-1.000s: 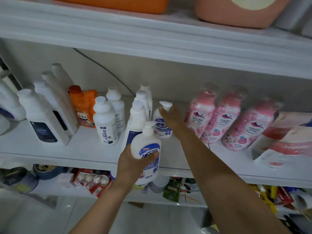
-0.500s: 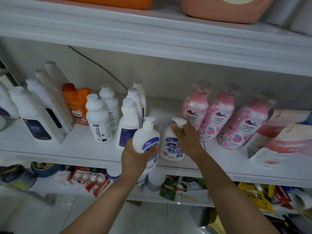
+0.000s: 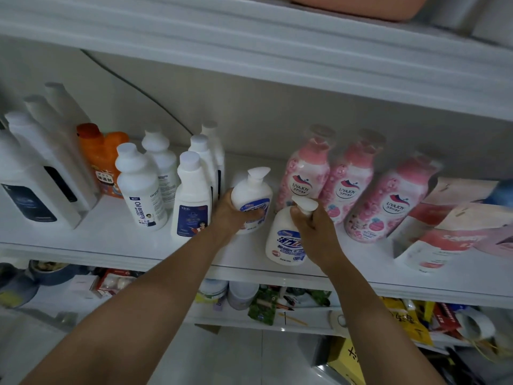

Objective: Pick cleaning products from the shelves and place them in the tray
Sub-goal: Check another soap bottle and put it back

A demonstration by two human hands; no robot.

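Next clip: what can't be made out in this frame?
Head view only:
- The tray: not in frame.
- The left hand, in its grip, covers part of the label on the rear pump bottle.
- The right hand hides the neck of the front pump bottle.
- Salmon tub above: cut off by the top edge.
- Lower-shelf packets: dim, blurred, unreadable.

Bare shelf before white bottles

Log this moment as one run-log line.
left hand: grips rear pump bottle | right hand: grips front pump bottle | tray: unseen
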